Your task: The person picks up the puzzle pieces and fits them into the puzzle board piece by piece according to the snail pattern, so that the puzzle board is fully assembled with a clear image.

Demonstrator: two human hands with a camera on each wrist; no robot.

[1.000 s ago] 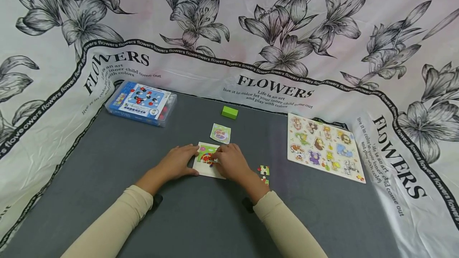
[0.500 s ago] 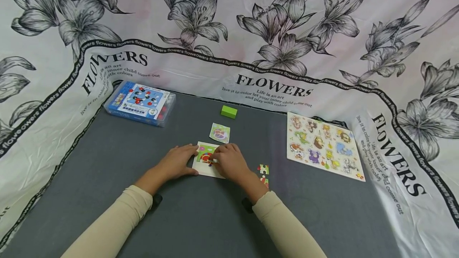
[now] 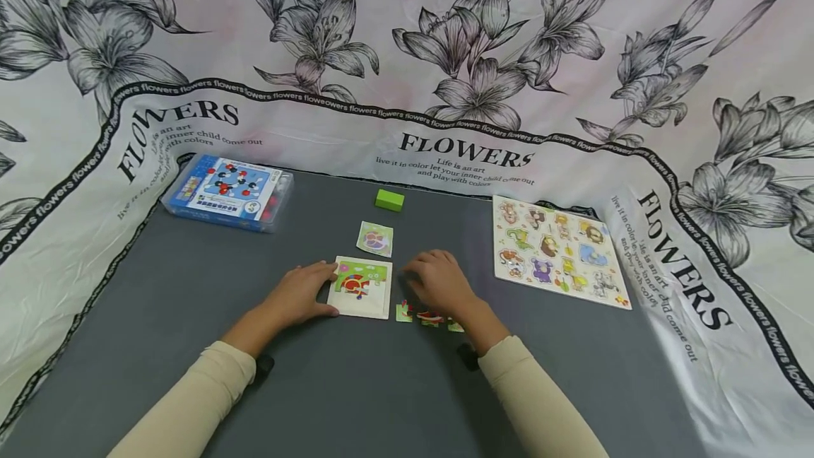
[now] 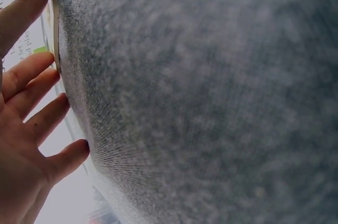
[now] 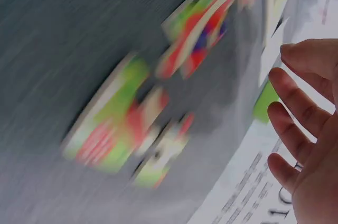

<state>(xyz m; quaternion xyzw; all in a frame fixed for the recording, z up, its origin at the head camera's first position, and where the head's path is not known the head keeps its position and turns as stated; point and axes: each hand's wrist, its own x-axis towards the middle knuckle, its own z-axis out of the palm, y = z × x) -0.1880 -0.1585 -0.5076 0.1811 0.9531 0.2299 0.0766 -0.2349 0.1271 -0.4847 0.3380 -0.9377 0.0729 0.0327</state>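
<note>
A square jigsaw tray [image 3: 375, 297] lies mid-table, its upper part filled with a green picture with a red figure; its lower part is bare. My left hand [image 3: 294, 297] rests along its left edge, and in the left wrist view the spread fingers [image 4: 45, 115] meet the edge. To the tray's right hovers my right hand [image 3: 440, 284], its fingers loosely bent and holding nothing visible. Several loose jigsaw pieces [image 3: 403, 312] lie just below that hand, partly hidden by its wrist. In the right wrist view a blurred green and red piece [image 5: 108, 131] is close by.
Behind the tray lies a small picture card [image 3: 375, 239], then a green block [image 3: 389, 200]. At the back left stands a plastic case [image 3: 229, 193] with a molecule picture. An animal board [image 3: 559, 253] lies at the right. A flower-printed cloth [image 3: 458, 90] borders the grey table.
My right hand has come off the tray and moved right, over the loose pieces, uncovering the tray's picture. My left hand stays at the tray. The head view has shifted slightly.
</note>
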